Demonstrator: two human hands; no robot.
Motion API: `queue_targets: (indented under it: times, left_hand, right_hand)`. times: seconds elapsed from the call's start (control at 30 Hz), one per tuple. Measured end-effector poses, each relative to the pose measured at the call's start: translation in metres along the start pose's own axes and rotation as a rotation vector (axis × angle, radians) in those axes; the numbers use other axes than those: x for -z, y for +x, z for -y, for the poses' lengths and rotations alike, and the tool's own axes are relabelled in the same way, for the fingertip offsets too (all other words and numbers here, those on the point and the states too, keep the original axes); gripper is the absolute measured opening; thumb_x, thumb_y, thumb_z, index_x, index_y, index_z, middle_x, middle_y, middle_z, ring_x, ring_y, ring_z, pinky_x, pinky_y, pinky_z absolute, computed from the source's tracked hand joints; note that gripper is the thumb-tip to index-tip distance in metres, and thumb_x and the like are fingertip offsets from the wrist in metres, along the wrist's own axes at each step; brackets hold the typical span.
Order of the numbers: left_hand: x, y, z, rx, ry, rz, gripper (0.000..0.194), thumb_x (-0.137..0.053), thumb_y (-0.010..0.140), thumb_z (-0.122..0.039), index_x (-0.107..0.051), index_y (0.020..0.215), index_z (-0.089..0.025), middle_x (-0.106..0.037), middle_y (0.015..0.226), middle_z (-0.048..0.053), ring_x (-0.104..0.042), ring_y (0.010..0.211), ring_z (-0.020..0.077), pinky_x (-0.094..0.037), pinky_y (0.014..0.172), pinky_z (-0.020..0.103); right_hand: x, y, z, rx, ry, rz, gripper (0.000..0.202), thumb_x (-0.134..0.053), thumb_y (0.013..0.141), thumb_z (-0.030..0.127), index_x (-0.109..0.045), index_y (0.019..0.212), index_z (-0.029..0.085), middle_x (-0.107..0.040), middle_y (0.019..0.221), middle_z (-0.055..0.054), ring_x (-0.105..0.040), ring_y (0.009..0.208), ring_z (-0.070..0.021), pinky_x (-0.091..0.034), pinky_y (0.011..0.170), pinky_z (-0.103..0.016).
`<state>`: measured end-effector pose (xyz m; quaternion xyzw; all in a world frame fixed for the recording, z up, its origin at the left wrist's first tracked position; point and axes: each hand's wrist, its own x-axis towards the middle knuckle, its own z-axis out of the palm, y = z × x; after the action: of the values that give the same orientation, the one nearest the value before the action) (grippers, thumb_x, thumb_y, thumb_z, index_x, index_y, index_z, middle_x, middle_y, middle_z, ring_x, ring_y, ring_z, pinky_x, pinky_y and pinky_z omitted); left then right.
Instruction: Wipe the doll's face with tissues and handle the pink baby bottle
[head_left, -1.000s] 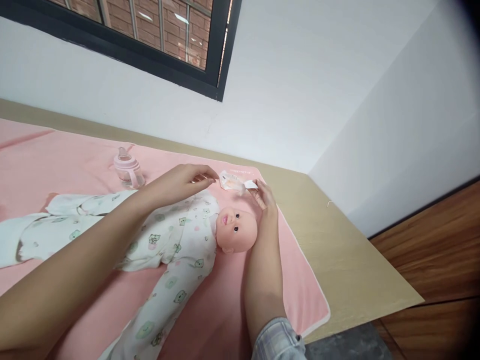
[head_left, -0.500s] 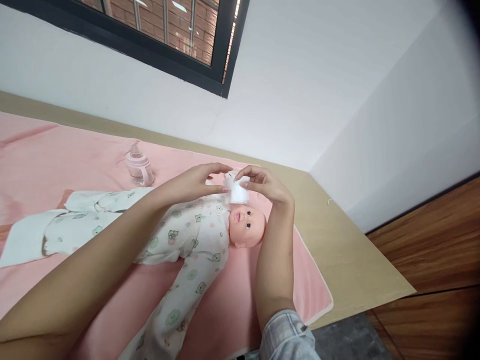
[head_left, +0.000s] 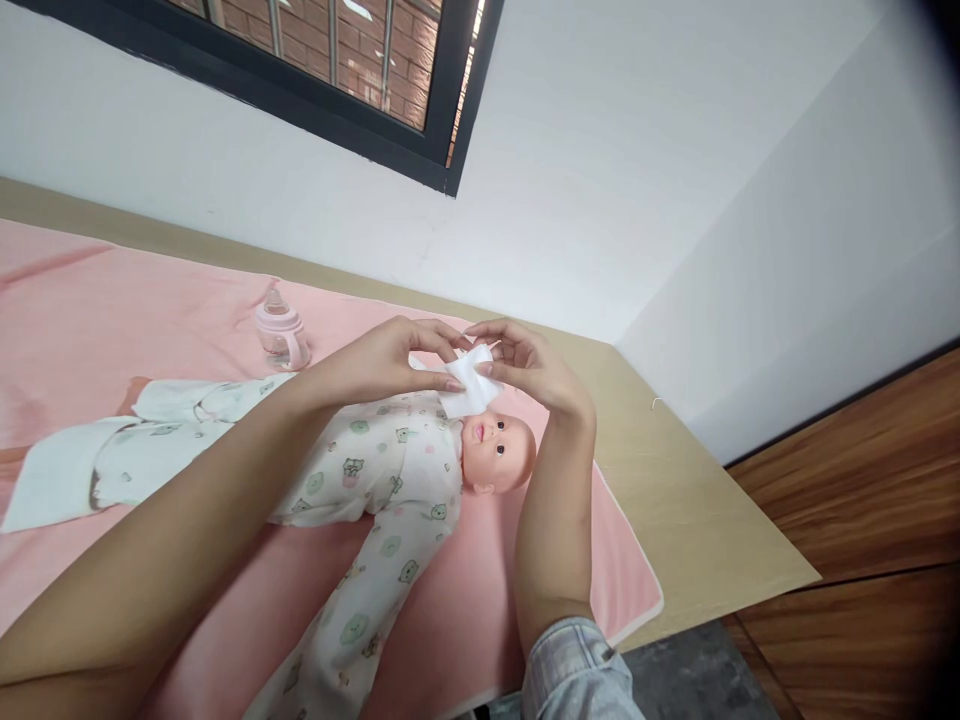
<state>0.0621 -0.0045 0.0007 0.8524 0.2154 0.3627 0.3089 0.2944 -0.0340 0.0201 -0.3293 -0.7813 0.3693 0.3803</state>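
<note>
A small white tissue (head_left: 471, 384) hangs between my two hands, just above the neck and chin of a baby doll (head_left: 498, 455). My left hand (head_left: 405, 360) pinches the tissue's left edge between thumb and fingers. On the right side, my right hand (head_left: 525, 365) grips it with the thumb in front and the fingers bent behind. The doll lies on its back in white printed clothes (head_left: 352, 465), its head toward the right. Part of its chest and far arm is hidden behind my left hand and forearm.
A pink baby bottle with a handle (head_left: 283, 332) stands on the pink blanket (head_left: 150, 300) beyond the doll's legs. The blanket covers a tan tabletop (head_left: 675, 520). White walls and a dark window frame (head_left: 420, 150) rise behind; wooden panels (head_left: 862, 470) are at right.
The tissue, blurred and bunched before, now shows as a flatter, tilted piece. My fingertips have come slightly closer together, and the doll and bottle lie as they did.
</note>
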Motion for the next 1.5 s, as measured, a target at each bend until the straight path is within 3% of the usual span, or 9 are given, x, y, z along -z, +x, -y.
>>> queue_targets:
  times: [0.23, 0.4, 0.57, 0.67, 0.73, 0.87, 1.0, 1.2, 1.5]
  left_hand:
    - [-0.006, 0.0, -0.007, -0.054, -0.063, -0.102, 0.015, -0.078, 0.08, -0.038, -0.078, 0.087, -0.024, -0.062, 0.135, 0.003, -0.053, 0.129, 0.0268, -0.043, 0.109, 0.04]
    - [-0.01, 0.001, -0.009, -0.001, -0.089, -0.146, 0.014, -0.078, 0.08, -0.036, -0.078, 0.087, -0.024, -0.062, 0.136, 0.001, -0.053, 0.13, 0.0266, -0.042, 0.11, 0.039]
    - [-0.013, 0.002, -0.015, 0.054, -0.172, -0.148, 0.015, -0.074, 0.083, -0.034, -0.077, 0.09, -0.021, -0.074, 0.108, 0.003, -0.067, 0.105, 0.0215, -0.052, 0.093, 0.03]
    - [-0.012, 0.002, -0.017, 0.094, -0.232, -0.194, 0.017, -0.075, 0.081, -0.034, -0.075, 0.09, -0.019, -0.074, 0.091, 0.002, -0.068, 0.087, 0.0184, -0.053, 0.079, 0.025]
    - [-0.011, 0.001, -0.016, 0.123, -0.237, -0.147, 0.019, -0.075, 0.08, -0.035, -0.073, 0.087, -0.018, -0.073, 0.086, 0.002, -0.066, 0.079, 0.017, -0.051, 0.071, 0.024]
    - [-0.013, 0.003, -0.01, 0.163, -0.046, 0.109, 0.018, -0.069, 0.08, -0.035, -0.071, 0.08, -0.017, -0.068, 0.077, 0.0, -0.058, 0.067, 0.0136, -0.042, 0.059, 0.022]
    - [-0.025, 0.005, -0.004, 0.207, 0.066, 0.298, 0.02, -0.062, 0.081, -0.036, -0.07, 0.079, -0.017, -0.064, 0.071, -0.001, -0.055, 0.061, 0.0136, -0.036, 0.054, 0.023]
    - [-0.045, 0.006, 0.001, 0.276, 0.13, 0.344, 0.018, -0.059, 0.078, -0.036, -0.065, 0.075, -0.019, -0.061, 0.067, -0.001, -0.053, 0.055, 0.0155, -0.032, 0.05, 0.026]
    - [-0.057, 0.003, -0.006, 0.25, 0.312, 0.33, 0.011, -0.055, 0.073, -0.027, -0.059, 0.066, -0.02, -0.06, 0.064, 0.0, -0.052, 0.058, 0.0176, -0.029, 0.052, 0.029]
  right_hand:
    - [-0.01, -0.002, 0.01, 0.015, -0.219, -0.135, 0.048, -0.069, 0.083, 0.033, -0.053, 0.128, 0.028, -0.056, 0.124, -0.005, -0.058, 0.092, -0.0136, -0.054, 0.09, -0.035]
    - [-0.016, -0.003, 0.012, -0.005, -0.407, -0.226, 0.054, -0.068, 0.083, 0.032, -0.049, 0.134, 0.032, -0.05, 0.132, -0.006, -0.057, 0.102, -0.0168, -0.051, 0.1, -0.042]
    - [-0.013, -0.005, 0.009, -0.06, -0.493, -0.217, 0.061, -0.068, 0.083, 0.034, -0.045, 0.139, 0.035, -0.045, 0.138, -0.008, -0.057, 0.108, -0.0196, -0.049, 0.102, -0.046]
    - [-0.002, -0.01, 0.008, -0.118, -0.482, -0.249, 0.062, -0.072, 0.079, 0.035, -0.048, 0.137, 0.033, -0.047, 0.138, -0.008, -0.059, 0.107, -0.02, -0.05, 0.101, -0.046]
    - [0.01, -0.013, 0.003, -0.173, -0.438, -0.296, 0.062, -0.075, 0.076, 0.034, -0.051, 0.134, 0.03, -0.05, 0.136, -0.008, -0.06, 0.105, -0.0194, -0.05, 0.101, -0.045]
    - [0.034, -0.014, -0.027, -0.265, -0.243, -0.321, 0.06, -0.076, 0.074, 0.035, -0.054, 0.129, 0.023, -0.057, 0.128, -0.009, -0.061, 0.098, -0.0164, -0.052, 0.097, -0.039]
    - [0.048, -0.011, -0.082, -0.356, -0.033, -0.275, 0.055, -0.075, 0.075, 0.033, -0.057, 0.125, 0.02, -0.063, 0.118, -0.008, -0.061, 0.097, -0.0147, -0.052, 0.096, -0.035]
    - [0.037, -0.013, -0.15, -0.541, 0.303, -0.304, 0.043, -0.074, 0.077, 0.023, -0.061, 0.117, 0.02, -0.07, 0.105, -0.005, -0.067, 0.095, -0.0152, -0.051, 0.101, -0.038]
    - [0.022, -0.025, -0.189, -0.596, 0.585, -0.435, 0.033, -0.076, 0.077, 0.017, -0.062, 0.106, 0.015, -0.075, 0.099, -0.007, -0.071, 0.091, -0.0146, -0.051, 0.106, -0.033]
